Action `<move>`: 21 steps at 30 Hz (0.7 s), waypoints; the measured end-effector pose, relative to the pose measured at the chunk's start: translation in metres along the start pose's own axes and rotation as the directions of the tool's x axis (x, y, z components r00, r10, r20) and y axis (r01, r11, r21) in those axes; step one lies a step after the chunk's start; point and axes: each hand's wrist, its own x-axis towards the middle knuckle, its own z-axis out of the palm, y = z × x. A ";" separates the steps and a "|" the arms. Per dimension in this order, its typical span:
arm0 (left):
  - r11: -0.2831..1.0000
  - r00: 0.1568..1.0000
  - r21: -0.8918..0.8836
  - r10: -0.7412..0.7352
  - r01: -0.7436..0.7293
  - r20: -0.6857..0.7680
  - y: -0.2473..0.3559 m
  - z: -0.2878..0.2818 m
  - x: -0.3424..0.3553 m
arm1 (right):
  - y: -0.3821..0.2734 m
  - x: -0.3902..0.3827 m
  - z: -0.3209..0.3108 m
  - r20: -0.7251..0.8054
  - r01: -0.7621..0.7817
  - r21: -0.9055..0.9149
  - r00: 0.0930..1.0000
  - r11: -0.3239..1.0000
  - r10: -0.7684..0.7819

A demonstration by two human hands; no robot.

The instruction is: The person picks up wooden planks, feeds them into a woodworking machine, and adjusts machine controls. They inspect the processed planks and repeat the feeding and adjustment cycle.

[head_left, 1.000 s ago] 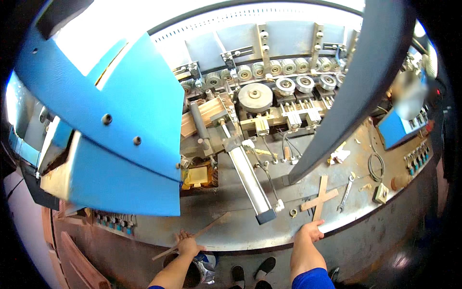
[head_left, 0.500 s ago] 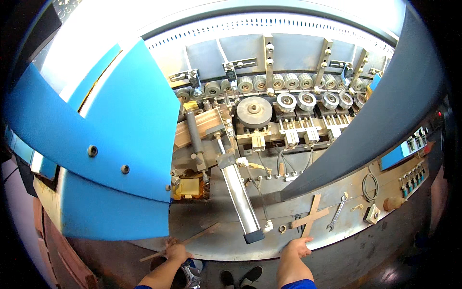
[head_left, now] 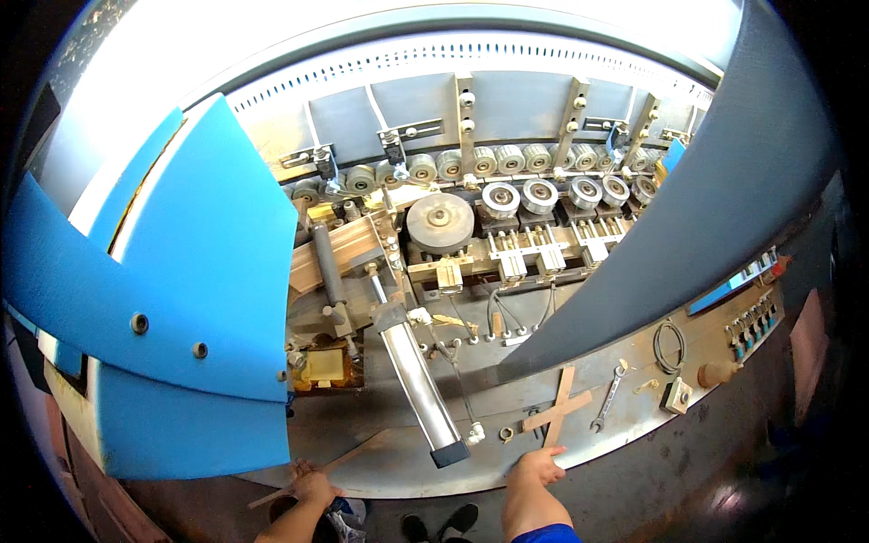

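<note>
My left hand, at the table's front edge, is closed on a thin wooden strip that slants up to the right over the metal table. My right hand rests at the same edge farther right, its fingers bent together. Close above its fingertips is the lower end of a wooden strip, with a shorter wooden strip crossing it. What the right fingers grip, if anything, is hidden. Beside the crossed strips lie a small brass-coloured ring and a metal spanner.
A silver cylinder juts toward me between my hands. A blue cover rises at left, and a dark curved guard at right. Rollers and a large grey wheel line the back. A coiled cable lies on the table.
The whole view has shifted, so the machine and both hands appear farther left. Against the table, my hands, the held strip and the crossed strips look about the same.
</note>
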 end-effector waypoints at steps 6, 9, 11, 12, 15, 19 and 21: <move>1.000 1.000 0.013 -0.015 0.015 -0.023 -0.003 0.008 0.003 | 0.006 0.003 0.007 -0.032 -0.018 0.044 0.999 0.999 0.019; 1.000 0.999 0.009 -0.017 0.017 0.028 -0.004 0.004 0.003 | 0.002 0.001 0.001 -0.043 -0.023 0.063 0.999 0.998 0.026; 1.000 0.992 -0.007 -0.006 0.007 0.124 -0.002 -0.003 0.005 | 0.005 0.004 0.005 -0.050 -0.027 0.076 0.998 0.997 0.031; 1.000 0.992 0.006 -0.007 0.006 0.127 -0.001 -0.005 0.004 | 0.008 0.006 0.009 -0.055 -0.028 0.081 0.998 0.996 0.033; 0.999 0.990 0.047 -0.027 0.021 0.141 0.002 -0.011 -0.001 | 0.005 0.003 0.007 -0.059 -0.030 0.092 0.998 0.995 0.035; 0.997 0.986 0.069 -0.054 0.044 0.156 0.007 -0.020 -0.005 | 0.007 0.005 0.009 -0.063 -0.026 0.113 0.997 0.993 0.034; 0.996 0.987 0.078 -0.064 0.053 0.149 0.007 -0.023 -0.006 | 0.011 0.007 0.014 -0.060 -0.033 0.119 0.997 0.992 0.041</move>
